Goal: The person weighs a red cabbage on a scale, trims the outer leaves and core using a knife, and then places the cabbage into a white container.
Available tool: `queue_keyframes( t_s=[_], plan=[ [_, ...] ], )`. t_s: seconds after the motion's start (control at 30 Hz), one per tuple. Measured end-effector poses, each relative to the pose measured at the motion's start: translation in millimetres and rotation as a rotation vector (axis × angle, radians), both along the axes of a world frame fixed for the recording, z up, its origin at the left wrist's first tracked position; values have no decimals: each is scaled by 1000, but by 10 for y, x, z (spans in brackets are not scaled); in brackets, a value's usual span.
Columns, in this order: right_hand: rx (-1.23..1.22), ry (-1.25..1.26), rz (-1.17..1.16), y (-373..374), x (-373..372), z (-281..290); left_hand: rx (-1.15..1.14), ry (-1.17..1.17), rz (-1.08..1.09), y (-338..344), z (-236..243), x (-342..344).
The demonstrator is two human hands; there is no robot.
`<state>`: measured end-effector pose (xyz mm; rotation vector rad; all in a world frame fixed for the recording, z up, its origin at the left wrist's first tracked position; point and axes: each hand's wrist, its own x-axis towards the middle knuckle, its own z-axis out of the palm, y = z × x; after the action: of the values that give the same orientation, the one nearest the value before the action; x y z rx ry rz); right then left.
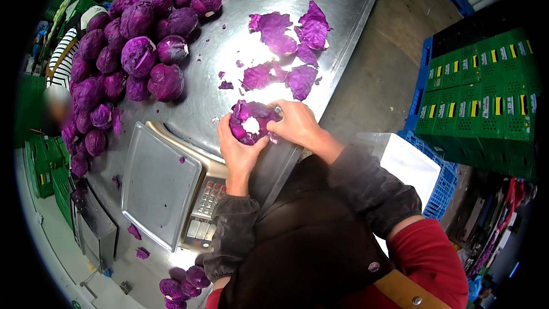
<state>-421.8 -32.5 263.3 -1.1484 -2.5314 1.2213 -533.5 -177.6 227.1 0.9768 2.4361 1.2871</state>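
A red cabbage rests near the table's edge in front of me, its pale cut stem end turned up. My left hand is wrapped round its left and near side, fingers closed on it. My right hand grips it from the right, thumb and fingers pressed to the outer leaves. A small greyish thing shows at the right fingertips, too small to tell. Loose purple leaves lie on the metal just beyond the cabbage, with small scraps to their left.
A big pile of red cabbages covers the table's far left. A scale stands left of my hands. Several small cabbages lie at the near left. Green crates and a white bin stand right. A person in stripes is beyond the pile.
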Motion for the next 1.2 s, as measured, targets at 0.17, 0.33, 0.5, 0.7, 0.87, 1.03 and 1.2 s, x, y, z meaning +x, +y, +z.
queue_keyframes(
  t_s=[0.17,0.33,0.5,0.7,0.87,1.03,1.2],
  plan=[
    [63,12,-34,24,55,19,48,-51,39,-13,-51,-29],
    [-135,165,-203,276,217,-131,184,-472,80,-81,-129,-53],
    [-317,203,-368,806,337,-301,692,-1210,269,-176,-226,-110],
    [250,278,-102,540,32,-39,812,-1176,331,-93,-37,-324],
    [129,287,12,-271,-319,320,708,-1013,440,13,132,-178],
    [-80,395,48,-183,-264,245,675,-1141,412,-54,-3,-222],
    [-274,220,-49,33,63,126,654,-1315,451,-59,247,-264]
  ],
)
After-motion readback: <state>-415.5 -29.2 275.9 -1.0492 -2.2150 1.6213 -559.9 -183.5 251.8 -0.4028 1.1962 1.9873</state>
